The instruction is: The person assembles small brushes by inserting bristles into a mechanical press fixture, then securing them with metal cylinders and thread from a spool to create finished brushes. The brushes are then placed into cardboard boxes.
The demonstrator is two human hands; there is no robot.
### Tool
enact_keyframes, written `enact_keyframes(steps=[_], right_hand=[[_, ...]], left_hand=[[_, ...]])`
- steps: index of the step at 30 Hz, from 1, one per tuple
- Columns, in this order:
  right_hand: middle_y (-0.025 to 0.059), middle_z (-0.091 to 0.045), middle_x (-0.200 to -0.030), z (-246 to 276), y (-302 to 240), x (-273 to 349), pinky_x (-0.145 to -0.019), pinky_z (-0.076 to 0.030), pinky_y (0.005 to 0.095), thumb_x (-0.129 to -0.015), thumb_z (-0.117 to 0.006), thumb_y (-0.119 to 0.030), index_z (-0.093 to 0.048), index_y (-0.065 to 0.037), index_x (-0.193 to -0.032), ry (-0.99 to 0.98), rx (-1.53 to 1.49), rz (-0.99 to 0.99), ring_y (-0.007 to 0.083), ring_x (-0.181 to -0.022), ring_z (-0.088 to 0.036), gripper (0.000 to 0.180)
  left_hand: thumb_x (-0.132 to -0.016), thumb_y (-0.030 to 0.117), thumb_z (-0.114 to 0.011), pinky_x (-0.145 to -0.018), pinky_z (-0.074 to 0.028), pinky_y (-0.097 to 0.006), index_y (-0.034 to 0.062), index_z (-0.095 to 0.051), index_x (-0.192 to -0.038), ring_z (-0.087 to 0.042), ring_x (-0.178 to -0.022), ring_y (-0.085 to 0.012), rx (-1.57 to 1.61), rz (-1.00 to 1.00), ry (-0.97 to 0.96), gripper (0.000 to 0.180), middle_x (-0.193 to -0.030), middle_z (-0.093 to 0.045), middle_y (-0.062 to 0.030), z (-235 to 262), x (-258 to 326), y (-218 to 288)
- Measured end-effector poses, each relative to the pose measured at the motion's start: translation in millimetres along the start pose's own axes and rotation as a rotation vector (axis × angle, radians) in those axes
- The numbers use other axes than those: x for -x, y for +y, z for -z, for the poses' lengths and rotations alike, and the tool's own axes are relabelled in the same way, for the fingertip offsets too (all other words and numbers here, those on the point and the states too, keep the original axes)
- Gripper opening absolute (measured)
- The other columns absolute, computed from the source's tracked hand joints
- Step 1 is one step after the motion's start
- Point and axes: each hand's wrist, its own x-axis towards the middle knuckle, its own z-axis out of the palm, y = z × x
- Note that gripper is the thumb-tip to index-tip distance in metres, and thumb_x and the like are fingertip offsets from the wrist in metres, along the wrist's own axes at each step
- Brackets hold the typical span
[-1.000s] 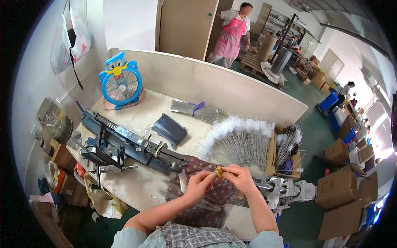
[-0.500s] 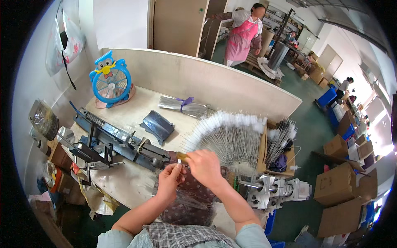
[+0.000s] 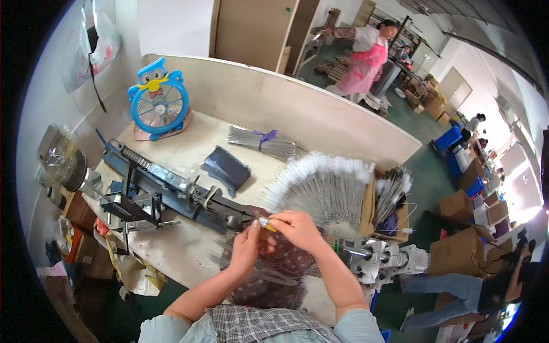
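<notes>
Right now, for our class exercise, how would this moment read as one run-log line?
right hand: pinches yellow piece | left hand: close beside it | under hands: spotted brown cloth

Workshop: bench [image 3: 201, 136] with metal jig [image 3: 171, 184], fanned thin rods [image 3: 329, 197]; cardboard boxes [image 3: 456, 250]; person in pink apron [image 3: 362, 67].

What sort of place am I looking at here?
Probably a manufacturing workshop: a metal bench fixture, a fanned pile of thin white-tipped wires and brown cardboard boxes suggest it.
</notes>
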Motion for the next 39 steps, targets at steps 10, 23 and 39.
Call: enact_keyframes(steps=[10, 23, 39], right_hand=[[0.0061, -0.063, -0.095, -33, -19, 11, -0.076, -0.045, 0.0374, -0.069, -0.073, -0.02, -0.066, -0.005, -0.096, 0.422, 0.43, 0.339, 0.0258, -0.091, -0.057, 0.032], [0.0013, -0.062, -0.093, -30, -6, 18, -0.077, -0.043, 0.0356, -0.069, -0.072, -0.015, -0.068, -0.013, -0.096, 0.507, 0.481, 0.44, 0.0218, -0.09, -0.056, 0.028], [0.0041, -0.063, -0.094, -37, -7, 22, -0.079, -0.044, 0.0355, -0.062, -0.076, -0.016, -0.066, -0.009, -0.105, 0.521, 0.451, 0.363, 0.0235, -0.091, -0.057, 0.044]], left_hand=[[-0.099, 0.042, -0.034, -0.084, -0.045, -0.033, 0.0056, -0.054, -0.106, -0.058, -0.094, -0.0173, 0.37, -0.014, 0.084, 0.042, -0.102, -0.06, -0.0078, -9, -3, -2], [-0.094, 0.018, -0.049, -0.075, -0.048, -0.029, 0.0037, -0.055, -0.099, -0.059, -0.082, -0.0119, 0.368, -0.112, 0.127, 0.016, -0.09, -0.06, -0.003, -16, 1, -5], [-0.09, 0.011, -0.053, -0.073, -0.047, -0.026, 0.0001, -0.057, -0.1, -0.059, -0.078, -0.0112, 0.4, -0.077, 0.14, 0.015, -0.09, -0.061, -0.0047, -12, -3, -7]])
